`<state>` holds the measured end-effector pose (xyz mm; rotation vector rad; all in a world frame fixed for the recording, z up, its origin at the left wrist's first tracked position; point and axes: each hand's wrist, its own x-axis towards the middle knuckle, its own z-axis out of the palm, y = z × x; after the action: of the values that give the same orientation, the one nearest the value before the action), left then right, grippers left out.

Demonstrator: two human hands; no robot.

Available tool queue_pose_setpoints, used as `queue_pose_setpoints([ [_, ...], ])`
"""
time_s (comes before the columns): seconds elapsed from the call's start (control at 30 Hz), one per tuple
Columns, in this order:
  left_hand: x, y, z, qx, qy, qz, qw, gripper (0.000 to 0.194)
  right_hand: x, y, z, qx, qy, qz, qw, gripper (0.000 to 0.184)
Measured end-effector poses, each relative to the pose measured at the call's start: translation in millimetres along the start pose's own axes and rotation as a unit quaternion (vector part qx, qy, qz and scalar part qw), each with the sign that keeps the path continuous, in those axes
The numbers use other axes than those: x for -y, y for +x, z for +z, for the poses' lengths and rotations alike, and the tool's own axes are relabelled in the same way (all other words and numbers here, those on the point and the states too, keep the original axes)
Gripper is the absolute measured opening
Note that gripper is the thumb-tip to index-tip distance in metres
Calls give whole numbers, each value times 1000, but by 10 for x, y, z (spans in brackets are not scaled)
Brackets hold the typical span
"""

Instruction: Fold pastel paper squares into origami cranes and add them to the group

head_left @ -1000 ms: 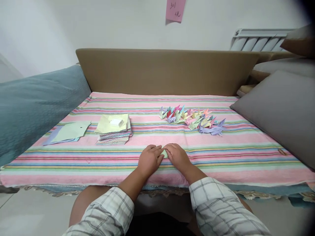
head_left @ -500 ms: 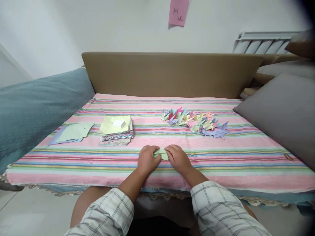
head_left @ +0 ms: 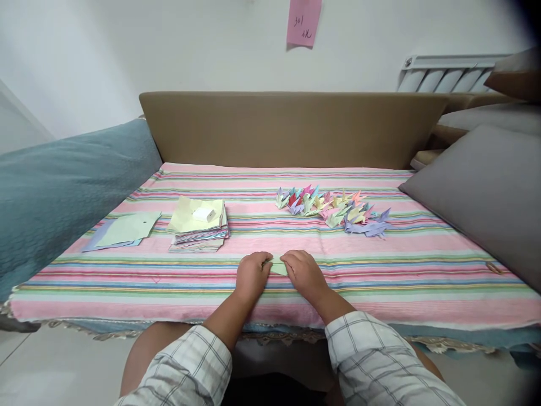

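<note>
A small folded piece of light green paper (head_left: 278, 267) lies low over the striped cloth (head_left: 177, 304), between my two hands. My left hand (head_left: 252, 276) pinches its left end with thumb and fingers. On the other side, my right hand (head_left: 305, 273) grips the right end, fingertips bent over the paper. The fingers partly cover the folds. Beyond my right hand sits a cluster of folded paper cranes (head_left: 333, 208) in many colours. A stack of square paper sheets (head_left: 198, 228) stands to the left, with a small white block (head_left: 203, 214) on top.
Loose green and purple sheets (head_left: 127, 230) lie at the far left, by a blue cushioned armrest (head_left: 76, 186). A brown backrest (head_left: 291, 129) runs behind the cloth. Grey cushions (head_left: 486, 186) rest at the right, near a small brown object (head_left: 493, 268).
My left thumb has drawn back from the middle of the green paper toward its left end. My right hand has barely shifted, and the view has moved slightly.
</note>
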<state>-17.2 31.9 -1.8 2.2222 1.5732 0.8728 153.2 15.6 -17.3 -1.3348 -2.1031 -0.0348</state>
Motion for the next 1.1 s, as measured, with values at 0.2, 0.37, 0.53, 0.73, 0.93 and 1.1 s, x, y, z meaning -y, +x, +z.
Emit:
queue_pose_setpoints([
  [0.2,140,37,-49,22,1,109,994,15,14,1,-15,23,-16,8,1000,23],
  [0.37,242,62,-96,40,52,199,978,20,19,1,-22,42,-15,14,999,27],
  [0.53,265,56,-110,46,56,198,977,22,12,1,-14,49,-27,11,998,28],
  [0.73,191,30,-169,58,42,74,995,21,10,-8,-10,46,-43,1,998,30],
  [0.93,55,-16,-194,26,33,-1,999,25,30,-24,-25,31,-65,-8,997,28],
  [1.1,-36,-32,-167,12,94,-17,995,14,43,-35,-44,21,-77,-7,997,25],
])
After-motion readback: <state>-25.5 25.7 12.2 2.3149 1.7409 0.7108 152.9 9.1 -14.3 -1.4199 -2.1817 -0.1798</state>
